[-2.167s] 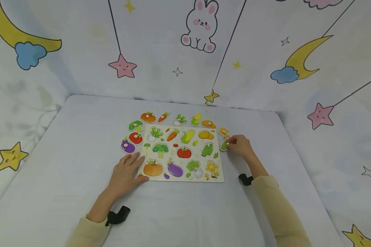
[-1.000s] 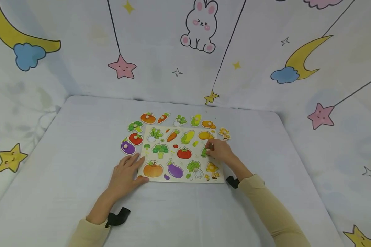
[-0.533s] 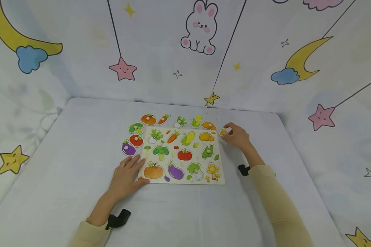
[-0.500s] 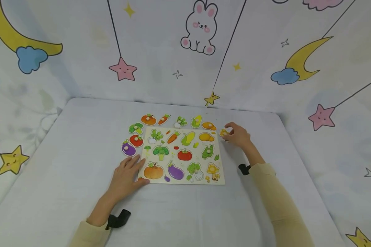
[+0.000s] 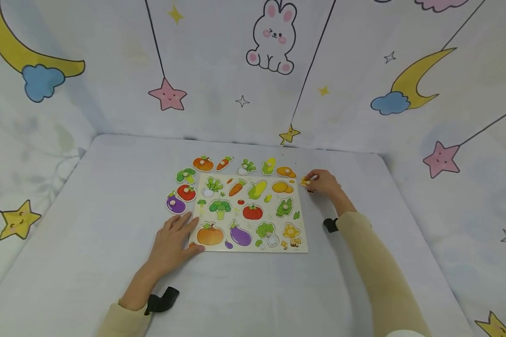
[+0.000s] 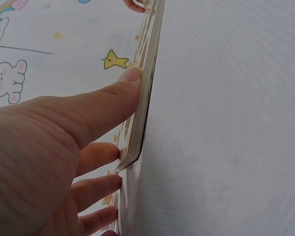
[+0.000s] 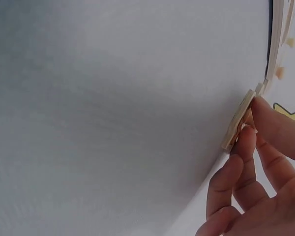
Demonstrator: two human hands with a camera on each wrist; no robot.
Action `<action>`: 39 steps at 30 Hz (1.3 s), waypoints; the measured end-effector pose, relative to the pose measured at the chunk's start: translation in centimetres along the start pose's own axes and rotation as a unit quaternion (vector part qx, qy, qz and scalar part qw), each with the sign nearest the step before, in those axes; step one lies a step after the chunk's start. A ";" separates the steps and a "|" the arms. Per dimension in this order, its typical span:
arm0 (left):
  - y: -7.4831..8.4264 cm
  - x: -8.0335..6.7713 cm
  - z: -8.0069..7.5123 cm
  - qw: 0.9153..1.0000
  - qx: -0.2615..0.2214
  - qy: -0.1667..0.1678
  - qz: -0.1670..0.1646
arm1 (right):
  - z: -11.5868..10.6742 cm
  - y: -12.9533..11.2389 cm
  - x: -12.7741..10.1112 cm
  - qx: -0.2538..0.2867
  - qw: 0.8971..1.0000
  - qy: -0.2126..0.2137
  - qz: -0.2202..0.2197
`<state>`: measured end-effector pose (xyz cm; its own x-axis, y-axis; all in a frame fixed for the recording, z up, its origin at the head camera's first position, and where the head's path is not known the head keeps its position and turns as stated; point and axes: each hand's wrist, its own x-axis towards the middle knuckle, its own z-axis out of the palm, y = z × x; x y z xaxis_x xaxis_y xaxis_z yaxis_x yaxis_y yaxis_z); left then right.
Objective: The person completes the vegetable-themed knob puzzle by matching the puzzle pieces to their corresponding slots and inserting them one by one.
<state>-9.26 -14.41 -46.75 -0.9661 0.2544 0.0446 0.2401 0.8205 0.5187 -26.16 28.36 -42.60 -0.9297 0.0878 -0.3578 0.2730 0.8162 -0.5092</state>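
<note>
A wooden vegetable puzzle board (image 5: 249,243) lies flat on the white table. My left hand (image 5: 168,245) rests at its near left corner, fingers spread along the left edge; in the left wrist view the thumb (image 6: 108,105) touches the board's rim. Off the board's right side, my right hand (image 5: 324,183) pinches a yellow mushroom puzzle piece (image 5: 304,181) by its knob. That piece (image 7: 238,120) stands tilted in the right wrist view, with fingers hiding part of its face. A green asparagus piece (image 5: 284,207), knob up, sits in its place on the board.
Around the board's left and far sides lie loose knobbed pieces: eggplant (image 5: 175,204), tomato (image 5: 186,192), broccoli (image 5: 186,175), pumpkin (image 5: 203,164), carrot (image 5: 224,163), turnip (image 5: 246,166), corn (image 5: 268,165) and potato (image 5: 286,172). A printed cloth wall (image 5: 219,117) stands behind the table.
My right hand brought the asparagus piece from the table into the board and let it go. It then moved to the mushroom piece and now pinches it. My left hand stayed put.
</note>
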 end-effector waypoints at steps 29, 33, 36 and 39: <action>-0.1 0.2 -0.1 1.000 -0.003 -0.005 0.001 | 3.2 -1.4 -9.1 0.029 0.996 -0.018 -0.083; -0.1 0.1 -0.2 1.000 -0.003 -0.005 -0.002 | 4.7 -1.4 -10.7 0.001 0.994 -0.027 -0.104; -0.1 0.1 -0.1 1.000 -0.003 -0.007 -0.004 | 5.4 -1.3 -11.7 -0.016 0.993 -0.022 -0.116; -0.1 0.2 0.0 1.000 -0.003 -0.008 -0.004 | 5.9 -1.2 -12.3 -0.028 0.992 -0.022 -0.120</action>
<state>-9.45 -14.51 -46.78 -0.9662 0.2564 0.0266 0.2319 0.8200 0.5233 -13.55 22.98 -42.20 -0.9545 -0.1365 -0.2650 0.0298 0.8409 -0.5404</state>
